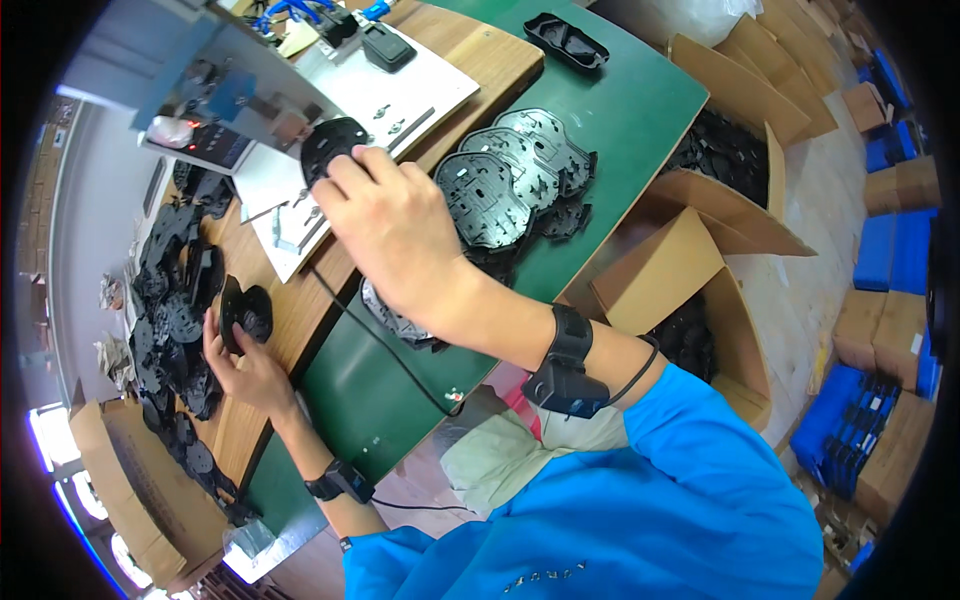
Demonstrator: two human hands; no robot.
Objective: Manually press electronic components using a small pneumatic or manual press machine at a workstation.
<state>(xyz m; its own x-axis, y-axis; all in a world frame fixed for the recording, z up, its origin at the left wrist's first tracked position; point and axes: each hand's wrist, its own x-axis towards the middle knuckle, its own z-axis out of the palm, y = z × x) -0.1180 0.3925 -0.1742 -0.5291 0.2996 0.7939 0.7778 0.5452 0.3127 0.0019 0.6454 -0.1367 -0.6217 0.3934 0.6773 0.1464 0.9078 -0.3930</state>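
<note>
My right hand (395,230) grips the edge of a black plastic part (330,146) under the head of a bench machine (235,90). That part is over the machine's white base plate (440,85), which carries small metal fittings. At the left, my left hand (245,375) has its thumb and fingers round a black curved plastic part (246,308), tilted on its edge above the wooden bench. Beside it lies a long heap of similar black parts (170,290). Several flat black panels (487,198) are stacked on the green table near my right forearm.
A black tray (566,42) sits at the far end of the green table (640,110). Open cardboard boxes (735,215) with black parts stand to the right. Another carton (135,490) is at lower left. A black cable (380,345) crosses the table below my right wrist.
</note>
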